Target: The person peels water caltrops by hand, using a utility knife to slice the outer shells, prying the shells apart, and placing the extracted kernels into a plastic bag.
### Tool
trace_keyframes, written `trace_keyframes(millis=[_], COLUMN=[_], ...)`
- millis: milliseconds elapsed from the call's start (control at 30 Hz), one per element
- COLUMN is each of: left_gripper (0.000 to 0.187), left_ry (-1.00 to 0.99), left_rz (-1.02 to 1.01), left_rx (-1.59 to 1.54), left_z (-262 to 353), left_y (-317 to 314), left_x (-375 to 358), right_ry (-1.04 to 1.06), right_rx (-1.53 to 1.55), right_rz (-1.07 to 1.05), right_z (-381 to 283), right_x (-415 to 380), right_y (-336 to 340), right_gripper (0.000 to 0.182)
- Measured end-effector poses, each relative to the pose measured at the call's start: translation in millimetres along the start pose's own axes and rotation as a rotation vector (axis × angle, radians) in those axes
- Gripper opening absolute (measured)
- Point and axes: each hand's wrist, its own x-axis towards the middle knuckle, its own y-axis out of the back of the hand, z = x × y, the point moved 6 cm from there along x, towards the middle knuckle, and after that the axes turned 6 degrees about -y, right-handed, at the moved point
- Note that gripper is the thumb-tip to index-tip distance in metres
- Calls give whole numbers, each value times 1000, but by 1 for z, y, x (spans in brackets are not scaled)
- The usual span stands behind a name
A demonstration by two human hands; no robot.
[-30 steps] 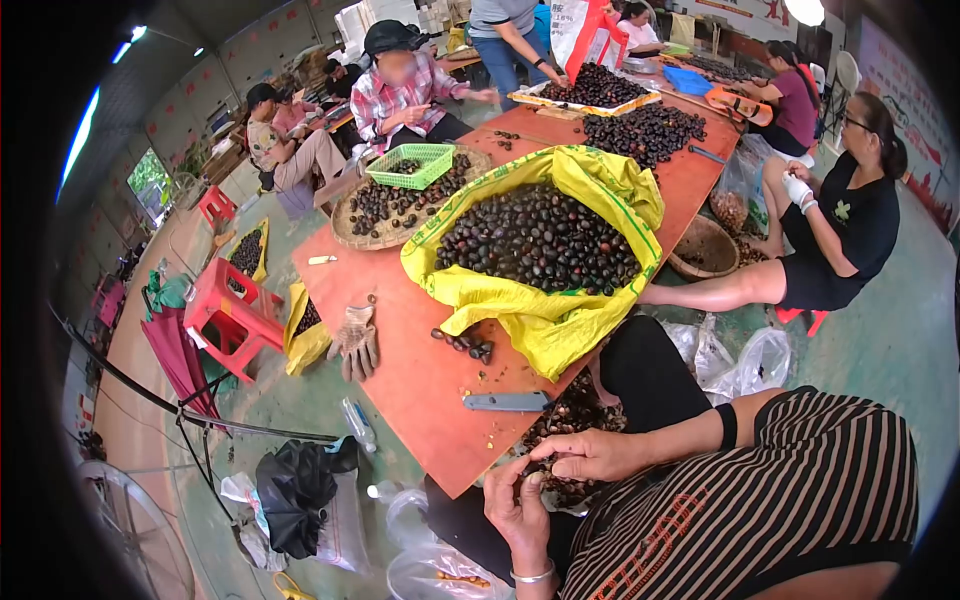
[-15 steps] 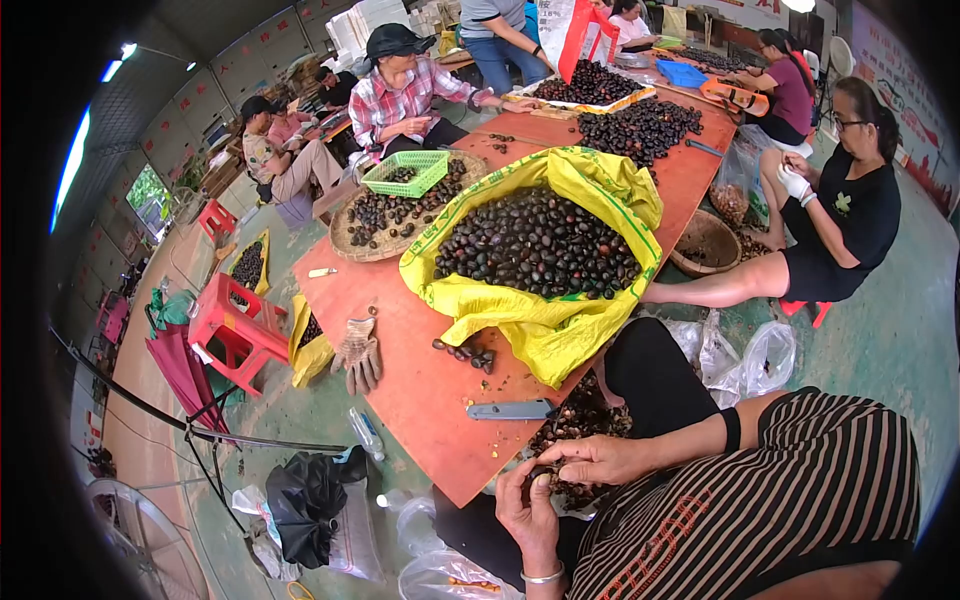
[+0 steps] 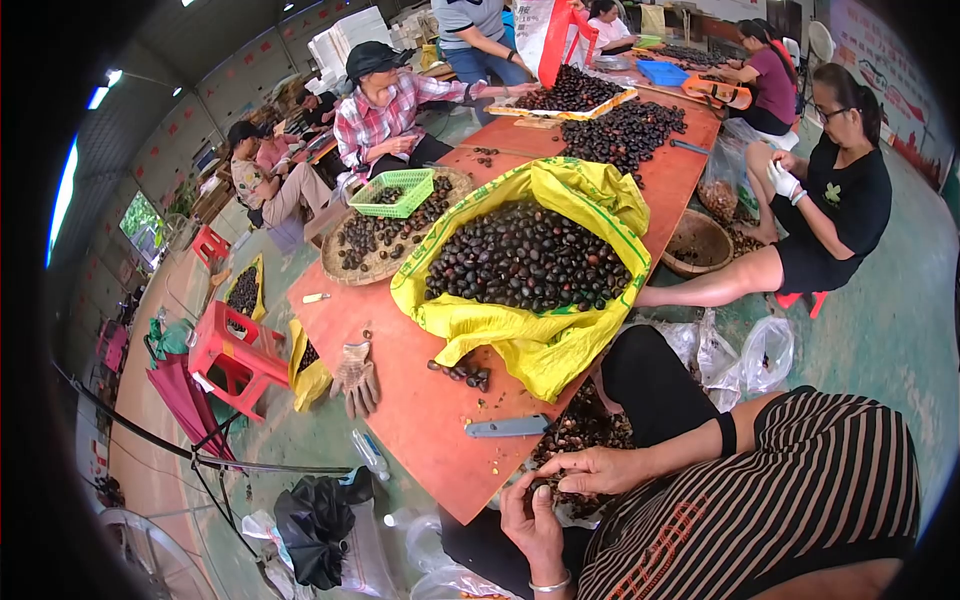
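My left hand (image 3: 537, 528), with a bracelet at the wrist, is closed, its thumb and fingers pinched together. My right hand (image 3: 590, 472) reaches in from the right, its fingertips bent against the left hand's. Whatever lies between them is small and mostly hidden. Below and behind the hands is a heap of dark brown shells and scraps (image 3: 590, 430). A grey flat-handled tool, like a utility knife (image 3: 507, 426), lies near the table edge. Farther in, a yellow sack (image 3: 520, 350) stands open, full of dark round nuts (image 3: 530, 258). Several loose nuts (image 3: 459, 374) sit beside it.
The red table (image 3: 400, 420) carries a work glove (image 3: 355, 380), a woven tray (image 3: 345, 262) with a green basket (image 3: 392, 192), and more nuts. Red stool (image 3: 236, 360), black bag (image 3: 318, 525) and plastic bags (image 3: 768, 355) are on the floor. Co-workers sit around; one (image 3: 840, 200) wears white gloves.
The view has shifted slightly, so the table and sack sit a little farther left. My two hands stay together at the fingertips, with only small finger movement.
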Motion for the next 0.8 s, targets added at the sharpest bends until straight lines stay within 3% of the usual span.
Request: trace_keyframes(millis=[800], left_gripper=[22], left_ry=[80], left_rz=[14], left_rx=[-75], left_z=[-10], left_y=[-8], left_x=[-3], right_ry=[51], right_rx=[-38], right_rz=[17], right_z=[10], right_x=[2], right_y=[4], right_gripper=[39])
